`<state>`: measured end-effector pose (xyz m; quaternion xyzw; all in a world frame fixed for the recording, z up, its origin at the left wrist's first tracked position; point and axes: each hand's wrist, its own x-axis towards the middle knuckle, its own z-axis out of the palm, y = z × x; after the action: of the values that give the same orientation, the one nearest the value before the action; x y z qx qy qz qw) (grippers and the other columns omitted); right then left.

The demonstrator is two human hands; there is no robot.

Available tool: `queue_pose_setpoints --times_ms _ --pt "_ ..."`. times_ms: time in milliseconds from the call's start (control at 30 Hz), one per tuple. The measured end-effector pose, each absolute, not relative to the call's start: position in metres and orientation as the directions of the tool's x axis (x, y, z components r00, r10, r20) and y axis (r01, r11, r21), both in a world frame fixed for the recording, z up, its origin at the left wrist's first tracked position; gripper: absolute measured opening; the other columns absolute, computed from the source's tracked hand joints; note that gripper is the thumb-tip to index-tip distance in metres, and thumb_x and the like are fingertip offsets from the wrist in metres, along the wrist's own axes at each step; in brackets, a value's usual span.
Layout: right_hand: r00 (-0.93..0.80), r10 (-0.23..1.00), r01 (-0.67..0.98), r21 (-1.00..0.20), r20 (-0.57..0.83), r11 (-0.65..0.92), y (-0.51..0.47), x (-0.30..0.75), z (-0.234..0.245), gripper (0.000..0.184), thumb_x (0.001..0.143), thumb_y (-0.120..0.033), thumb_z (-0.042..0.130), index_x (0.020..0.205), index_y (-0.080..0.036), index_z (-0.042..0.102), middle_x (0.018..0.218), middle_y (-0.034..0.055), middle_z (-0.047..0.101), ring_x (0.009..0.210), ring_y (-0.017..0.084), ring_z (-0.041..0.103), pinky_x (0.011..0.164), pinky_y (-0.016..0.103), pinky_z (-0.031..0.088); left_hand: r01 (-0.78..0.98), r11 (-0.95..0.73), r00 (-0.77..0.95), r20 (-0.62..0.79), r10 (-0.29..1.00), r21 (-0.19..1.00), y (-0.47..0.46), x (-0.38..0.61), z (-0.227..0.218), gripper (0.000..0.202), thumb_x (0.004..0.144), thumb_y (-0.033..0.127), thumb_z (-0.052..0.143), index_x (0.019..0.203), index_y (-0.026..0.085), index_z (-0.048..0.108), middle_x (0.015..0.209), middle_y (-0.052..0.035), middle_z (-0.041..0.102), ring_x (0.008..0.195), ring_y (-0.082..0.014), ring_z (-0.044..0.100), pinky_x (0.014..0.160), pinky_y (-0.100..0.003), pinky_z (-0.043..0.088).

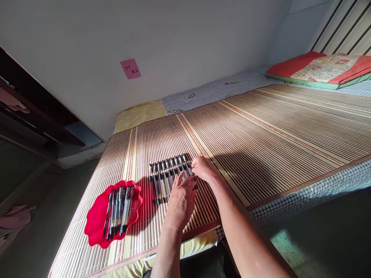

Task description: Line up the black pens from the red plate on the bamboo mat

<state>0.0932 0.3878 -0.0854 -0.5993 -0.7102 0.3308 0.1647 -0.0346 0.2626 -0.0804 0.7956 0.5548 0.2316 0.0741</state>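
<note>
Several black-and-clear pens [162,188] lie side by side on the striped mat. Above them runs a row of short black-and-clear pieces that look like pen caps [167,164]. My left hand [183,195] lies low over the right part of the pen row, fingers spread and touching the pens there, hiding some of them. At the right end of the rows, my right hand [203,168] has its fingertips pinched at the upper end of the last pen; its fingers partly hide what they grip. To the left, a red scalloped plate [97,220] holds several more pens [118,212].
The slatted mat [240,135] covers a bed against a white wall. A red and floral cushion [321,67] lies at the far right. A pink note [130,68] is stuck on the wall. The bed's front edge is close to my arms.
</note>
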Motion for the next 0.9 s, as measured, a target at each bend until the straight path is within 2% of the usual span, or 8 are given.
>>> queue_pose_setpoints --times_ms 367,500,667,900 --pt "-0.237 0.961 0.736 -0.672 -0.145 0.08 0.386 0.094 -0.081 0.014 0.082 -0.008 0.065 0.089 -0.014 0.075 0.077 0.0071 0.075 0.066 0.015 0.066 0.059 0.024 0.04 0.858 -0.31 0.232 0.23 0.945 0.409 0.264 -0.033 -0.078 0.025 0.091 0.006 0.064 0.109 0.018 0.076 0.134 -0.0095 0.072 0.146 -0.0358 0.047 0.12 -0.062 0.042" --pt "-0.231 0.963 0.736 -0.673 -0.143 0.077 0.385 0.094 -0.077 0.01 0.084 -0.01 0.066 0.086 -0.015 0.075 0.08 0.0075 0.076 0.069 0.016 0.067 0.058 0.025 0.039 0.851 -0.338 0.252 0.252 0.934 0.402 0.263 -0.032 -0.076 0.025 0.091 0.005 0.066 0.109 0.019 0.075 0.132 -0.0095 0.072 0.143 -0.033 0.05 0.121 -0.061 0.042" --pt "-0.24 0.961 0.729 -0.679 -0.137 0.085 0.384 0.094 -0.076 0.01 0.087 -0.013 0.066 0.081 -0.015 0.074 0.074 0.007 0.074 0.068 0.016 0.067 0.058 0.024 0.038 0.841 -0.356 0.264 0.265 0.928 0.407 0.263 -0.033 -0.077 0.022 0.093 0.008 0.065 0.111 0.018 0.073 0.131 -0.0103 0.072 0.14 -0.0313 0.054 0.12 -0.059 0.044" --pt "-0.253 0.958 0.706 -0.702 -0.134 0.088 0.385 0.096 -0.08 0.019 0.091 -0.013 0.057 0.083 -0.013 0.075 0.073 0.0085 0.074 0.061 0.015 0.066 0.058 0.024 0.04 0.81 -0.303 0.109 0.379 0.919 0.501 0.266 -0.044 -0.077 0.018 0.099 0.014 0.059 0.11 0.018 0.073 0.121 -0.0096 0.074 0.131 -0.0287 0.059 0.114 -0.053 0.049"
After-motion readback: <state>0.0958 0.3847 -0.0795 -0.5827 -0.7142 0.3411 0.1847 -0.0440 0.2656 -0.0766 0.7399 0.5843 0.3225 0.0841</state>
